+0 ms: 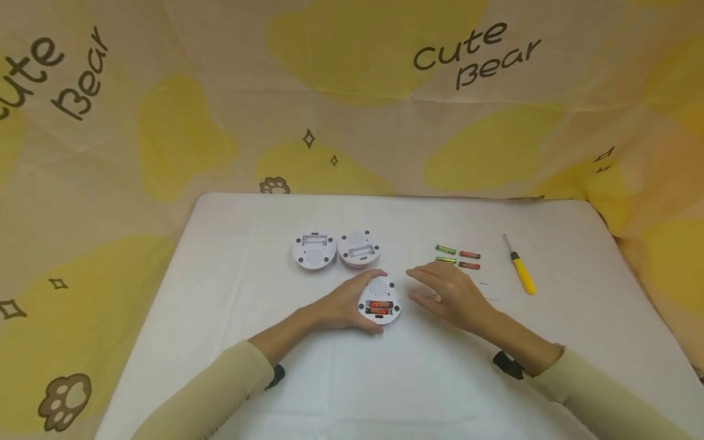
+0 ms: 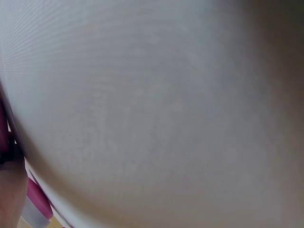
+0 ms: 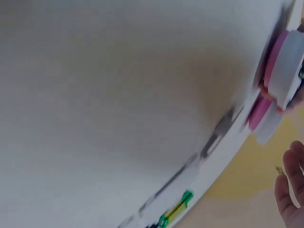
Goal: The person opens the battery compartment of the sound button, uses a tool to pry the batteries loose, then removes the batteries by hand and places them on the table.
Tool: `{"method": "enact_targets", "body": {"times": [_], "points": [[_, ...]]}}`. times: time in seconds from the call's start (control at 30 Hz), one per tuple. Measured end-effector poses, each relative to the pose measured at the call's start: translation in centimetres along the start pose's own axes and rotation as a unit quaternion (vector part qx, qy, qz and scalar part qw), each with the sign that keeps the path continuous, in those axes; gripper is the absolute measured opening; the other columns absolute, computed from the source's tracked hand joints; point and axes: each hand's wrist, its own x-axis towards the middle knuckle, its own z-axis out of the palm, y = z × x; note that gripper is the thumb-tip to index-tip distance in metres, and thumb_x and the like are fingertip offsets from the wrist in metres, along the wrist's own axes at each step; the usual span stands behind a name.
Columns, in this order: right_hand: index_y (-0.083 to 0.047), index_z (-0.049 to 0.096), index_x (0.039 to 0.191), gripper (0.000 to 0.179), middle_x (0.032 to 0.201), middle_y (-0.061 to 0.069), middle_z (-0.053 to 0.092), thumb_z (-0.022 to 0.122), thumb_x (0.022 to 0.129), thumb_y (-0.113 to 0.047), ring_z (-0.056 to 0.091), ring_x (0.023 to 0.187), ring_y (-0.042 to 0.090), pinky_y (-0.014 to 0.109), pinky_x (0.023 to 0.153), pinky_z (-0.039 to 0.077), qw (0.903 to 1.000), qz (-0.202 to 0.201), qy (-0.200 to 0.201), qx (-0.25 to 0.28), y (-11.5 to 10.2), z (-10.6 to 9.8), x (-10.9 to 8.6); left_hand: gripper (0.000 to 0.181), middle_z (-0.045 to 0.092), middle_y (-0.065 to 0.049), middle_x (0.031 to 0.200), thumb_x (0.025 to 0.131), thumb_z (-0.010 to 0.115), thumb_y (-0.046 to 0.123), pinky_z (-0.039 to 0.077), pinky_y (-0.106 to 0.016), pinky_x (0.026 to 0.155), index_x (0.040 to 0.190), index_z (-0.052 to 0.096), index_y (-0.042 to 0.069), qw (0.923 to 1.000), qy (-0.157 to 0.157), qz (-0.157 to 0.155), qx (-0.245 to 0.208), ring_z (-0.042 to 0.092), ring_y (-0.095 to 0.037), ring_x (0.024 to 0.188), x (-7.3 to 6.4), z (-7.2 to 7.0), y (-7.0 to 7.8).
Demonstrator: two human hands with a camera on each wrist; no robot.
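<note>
My left hand (image 1: 349, 299) grips a rounded white battery-powered device (image 1: 377, 287), thumb at its near side and fingers round the far side. Its underside faces up, showing a speaker grille, dark feet and an uncovered compartment with two red-and-black batteries (image 1: 379, 307) in it. Just right of the device, my right hand (image 1: 453, 296) hovers with fingers extended and nothing between them. In the right wrist view, its fingers (image 3: 289, 180) show at the lower right, and the device (image 3: 286, 66) has a pink band. The left wrist view catches mostly white tabletop.
Two similar white devices (image 1: 314, 250) (image 1: 359, 247) lie behind, their battery compartments bare. Beyond my right hand are green batteries (image 1: 445, 249) and red batteries (image 1: 470, 255), with small thin pieces (image 1: 484, 283) nearer. A yellow-handled screwdriver (image 1: 522, 273) lies farther right. Patterned cloth (image 1: 352, 122) hangs behind the table.
</note>
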Motion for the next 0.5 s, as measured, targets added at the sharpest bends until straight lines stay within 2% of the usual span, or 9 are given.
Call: {"method": "enact_targets", "body": {"times": [0.13,0.3,0.5], "points": [[-0.006,0.072,0.118,0.047,0.111,0.005,0.072,0.087,0.075,-0.018,0.066,0.101,0.02,0.034,0.079,0.057,0.9985,0.016,-0.016,0.049,-1.3,1.1,0.5,0.107,0.043,0.002,0.149,0.066,0.093,0.033,0.032,-0.035,0.113,0.152,0.032,0.015,1.0,-0.001,0.005,0.003,0.044,-0.011,0.13,0.0,-0.1,0.1],[-0.006,0.071,0.118,0.046,0.11,0.004,0.071,0.087,0.075,-0.014,0.064,0.101,0.017,0.034,0.081,0.056,0.9922,0.037,-0.022,0.117,-2.3,1.9,0.8,0.108,0.046,0.003,0.144,0.066,0.094,0.032,0.036,-0.033,0.109,0.152,0.031,0.014,0.9999,-0.002,0.009,0.005,0.048,-0.008,0.122,-0.1,-0.1,0.2],[-0.005,0.072,0.116,0.043,0.107,0.002,0.072,0.086,0.076,-0.01,0.064,0.1,0.016,0.035,0.085,0.054,0.9904,0.026,-0.028,0.133,-2.8,3.0,0.9,0.106,0.043,0.005,0.147,0.067,0.093,0.032,0.036,-0.033,0.11,0.152,0.032,0.014,0.9999,-0.001,0.013,0.002,0.046,-0.007,0.125,-0.2,-0.1,0.2]]}}
